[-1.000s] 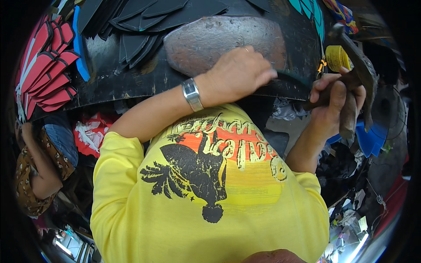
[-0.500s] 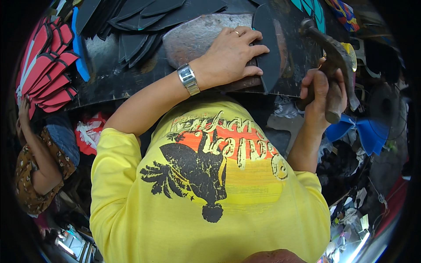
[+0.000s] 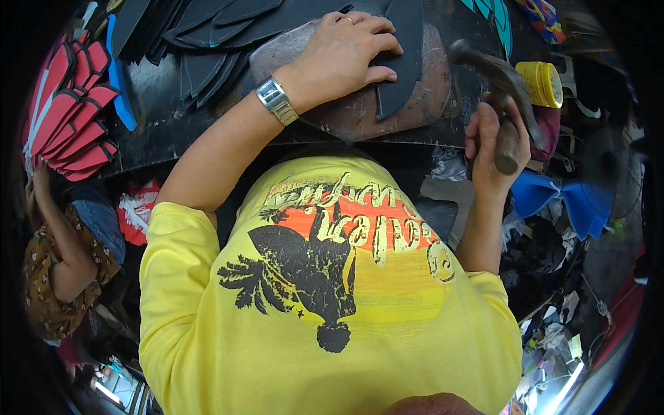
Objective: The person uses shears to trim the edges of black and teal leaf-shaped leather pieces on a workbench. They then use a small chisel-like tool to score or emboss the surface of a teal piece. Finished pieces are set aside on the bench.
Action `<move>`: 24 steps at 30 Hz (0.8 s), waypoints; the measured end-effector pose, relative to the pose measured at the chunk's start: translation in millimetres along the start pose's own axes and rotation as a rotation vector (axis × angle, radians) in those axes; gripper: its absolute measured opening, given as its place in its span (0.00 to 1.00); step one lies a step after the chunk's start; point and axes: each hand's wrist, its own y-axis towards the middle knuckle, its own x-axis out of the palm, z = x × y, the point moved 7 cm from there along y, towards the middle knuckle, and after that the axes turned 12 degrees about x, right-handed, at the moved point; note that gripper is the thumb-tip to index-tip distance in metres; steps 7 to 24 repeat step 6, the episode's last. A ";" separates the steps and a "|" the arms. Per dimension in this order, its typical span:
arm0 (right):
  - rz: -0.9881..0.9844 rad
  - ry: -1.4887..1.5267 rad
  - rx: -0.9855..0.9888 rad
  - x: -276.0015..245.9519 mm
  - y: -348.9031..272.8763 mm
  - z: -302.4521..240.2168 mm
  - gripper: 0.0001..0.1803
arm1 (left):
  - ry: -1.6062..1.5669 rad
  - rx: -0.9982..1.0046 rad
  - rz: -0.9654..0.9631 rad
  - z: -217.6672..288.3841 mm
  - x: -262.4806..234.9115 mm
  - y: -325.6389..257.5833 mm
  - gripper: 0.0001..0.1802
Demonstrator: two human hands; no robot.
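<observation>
We see a flat, matte black sole-shaped piece (image 3: 400, 62) lying on a rounded, worn, rust-brown slab (image 3: 360, 114) atop the dark, scuffed desk (image 3: 173, 124). Our left hand (image 3: 342, 59) lies flat on the piece, fingers spread, pressing rather than clasping it, with a metal watch (image 3: 275, 100) on the wrist. Our right hand (image 3: 494, 142) makes a closed grip around the handle of a hammer (image 3: 501, 83), its dark metal head raised just right of the slab. Stacked black cut-outs (image 3: 207, 28) fan out behind; red ones (image 3: 66, 117) lie to the left.
</observation>
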 end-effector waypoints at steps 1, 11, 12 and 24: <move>0.035 -0.074 -0.116 7.3 4.9 -1.2 0.18 | 0.002 0.008 0.010 -1.2 -1.3 0.7 0.20; -0.108 -0.277 -0.025 22.4 17.7 11.0 0.20 | -0.043 -0.014 -0.012 -7.4 -1.8 1.1 0.20; -0.108 -0.277 -0.025 22.4 17.7 11.0 0.20 | -0.043 -0.014 -0.012 -7.4 -1.8 1.1 0.20; -0.108 -0.277 -0.025 22.4 17.7 11.0 0.20 | -0.043 -0.014 -0.012 -7.4 -1.8 1.1 0.20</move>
